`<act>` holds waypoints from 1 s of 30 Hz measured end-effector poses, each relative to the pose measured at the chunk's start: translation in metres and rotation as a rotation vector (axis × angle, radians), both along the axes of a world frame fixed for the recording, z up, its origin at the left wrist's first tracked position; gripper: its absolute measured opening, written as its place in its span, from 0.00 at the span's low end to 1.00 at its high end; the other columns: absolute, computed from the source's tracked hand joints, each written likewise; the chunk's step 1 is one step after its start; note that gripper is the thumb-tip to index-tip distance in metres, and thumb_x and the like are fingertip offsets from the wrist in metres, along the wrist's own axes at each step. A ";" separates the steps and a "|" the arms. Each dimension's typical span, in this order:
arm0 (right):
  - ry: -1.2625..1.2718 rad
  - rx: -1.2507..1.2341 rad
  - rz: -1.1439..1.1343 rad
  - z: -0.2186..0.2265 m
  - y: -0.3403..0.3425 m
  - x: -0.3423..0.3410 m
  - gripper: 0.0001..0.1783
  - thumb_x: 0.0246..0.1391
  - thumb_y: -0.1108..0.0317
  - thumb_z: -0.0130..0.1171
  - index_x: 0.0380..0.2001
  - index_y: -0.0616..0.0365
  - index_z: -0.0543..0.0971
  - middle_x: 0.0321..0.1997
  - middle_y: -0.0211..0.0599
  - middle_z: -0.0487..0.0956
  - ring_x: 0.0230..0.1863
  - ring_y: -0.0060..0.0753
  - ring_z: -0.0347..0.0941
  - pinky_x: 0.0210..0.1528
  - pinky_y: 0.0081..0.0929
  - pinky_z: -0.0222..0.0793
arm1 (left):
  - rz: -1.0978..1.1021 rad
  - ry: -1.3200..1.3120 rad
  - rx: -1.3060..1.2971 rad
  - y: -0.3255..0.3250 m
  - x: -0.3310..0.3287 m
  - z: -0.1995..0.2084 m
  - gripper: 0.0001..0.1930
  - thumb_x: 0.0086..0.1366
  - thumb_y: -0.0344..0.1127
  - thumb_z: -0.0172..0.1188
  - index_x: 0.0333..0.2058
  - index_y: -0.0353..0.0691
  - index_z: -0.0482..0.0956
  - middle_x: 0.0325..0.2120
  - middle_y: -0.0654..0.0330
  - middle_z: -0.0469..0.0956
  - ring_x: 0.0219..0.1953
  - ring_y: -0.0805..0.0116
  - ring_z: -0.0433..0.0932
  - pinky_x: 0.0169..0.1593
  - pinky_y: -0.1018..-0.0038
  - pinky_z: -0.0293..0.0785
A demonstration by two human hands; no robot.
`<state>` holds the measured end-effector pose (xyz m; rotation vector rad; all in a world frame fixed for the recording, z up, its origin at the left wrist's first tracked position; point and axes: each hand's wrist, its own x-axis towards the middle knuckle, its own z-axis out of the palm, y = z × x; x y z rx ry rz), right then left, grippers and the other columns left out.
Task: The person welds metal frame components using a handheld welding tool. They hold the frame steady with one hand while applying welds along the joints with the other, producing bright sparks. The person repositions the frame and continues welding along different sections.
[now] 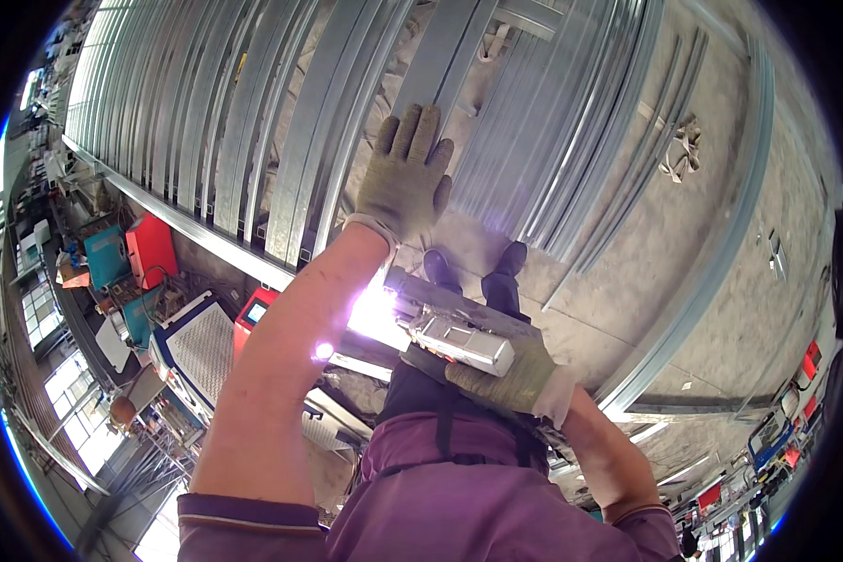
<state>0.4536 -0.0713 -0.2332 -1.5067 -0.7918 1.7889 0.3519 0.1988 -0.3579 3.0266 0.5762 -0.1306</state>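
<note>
My left hand (405,176), in an olive work glove, lies with its fingers stretched out over a flat grey metal tube (445,58). It holds nothing. My right hand (520,375), gloved the same way, is wrapped round a boxy silver welding gun (461,342) in front of my waist. At the gun's left end a white-violet glare (377,314) shines beneath my left wrist. The glare hides the gun's tip and the metal right there.
Long metal tubes form a slatted frame (187,112) ahead and to the left. A stack of thin tubes (543,122) lies by my feet on the concrete floor (628,309). Red and teal machines (150,251) stand at the left. A long rail (712,272) curves along the right.
</note>
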 end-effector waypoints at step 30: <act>-0.030 -0.131 -0.236 0.047 0.007 -0.041 0.26 0.70 0.62 0.76 0.66 0.58 0.84 0.57 0.31 0.89 0.56 0.21 0.81 0.59 0.26 0.79 | 0.212 -0.195 -0.261 0.106 -0.076 0.049 0.37 0.69 0.52 0.71 0.71 0.39 0.76 0.78 0.42 0.64 0.83 0.40 0.57 0.84 0.49 0.55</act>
